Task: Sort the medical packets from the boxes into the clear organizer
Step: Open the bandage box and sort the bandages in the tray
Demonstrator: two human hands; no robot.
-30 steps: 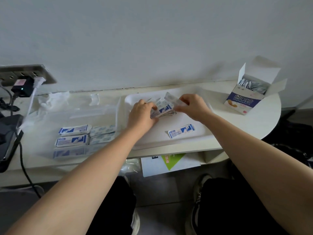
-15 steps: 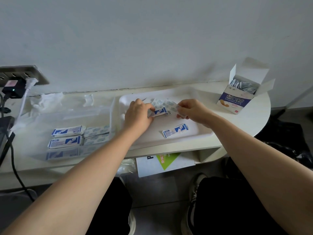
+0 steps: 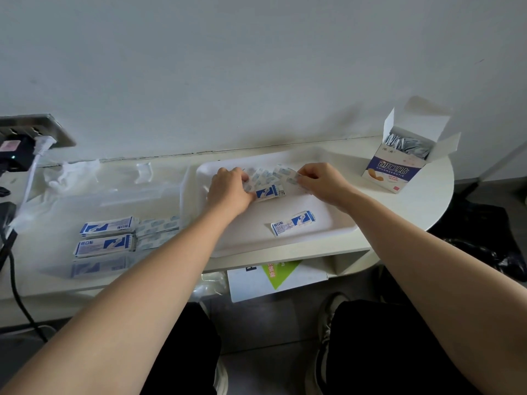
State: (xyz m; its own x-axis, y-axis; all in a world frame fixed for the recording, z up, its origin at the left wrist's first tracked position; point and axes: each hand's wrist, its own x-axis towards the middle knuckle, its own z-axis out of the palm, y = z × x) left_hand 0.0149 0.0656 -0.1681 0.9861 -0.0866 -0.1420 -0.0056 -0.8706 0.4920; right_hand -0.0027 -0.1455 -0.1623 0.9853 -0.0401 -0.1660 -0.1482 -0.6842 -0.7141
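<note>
— Where are the hands?

— Both are over the white tray [image 3: 336, 232] in the middle of the frame. The left hand [image 3: 228, 189] has its fingers curled onto the left edge of the heap of packets [image 3: 266, 178], with the thumb against a blue-printed one. The right hand [image 3: 322, 182] pinches a pale packet [image 3: 293, 178] at the heap's right edge between thumb and fingers.

— Anything else on the tray?

— A loose packet [image 3: 293, 223] lies alone nearer the tray's lower edge, apart from the heap.

— And the clear organizer?

— The clear organizer [image 3: 51, 206] sits left of the tray on the same surface [image 3: 427, 203]. Stacked packets [image 3: 107, 233] lie in its near compartments, blue-printed stacks beside paler ones.

— The boxes?

— One open box [image 3: 396, 172] stands at the right of the frame, flaps up and silvery packets showing inside, well apart from the hands.
</note>
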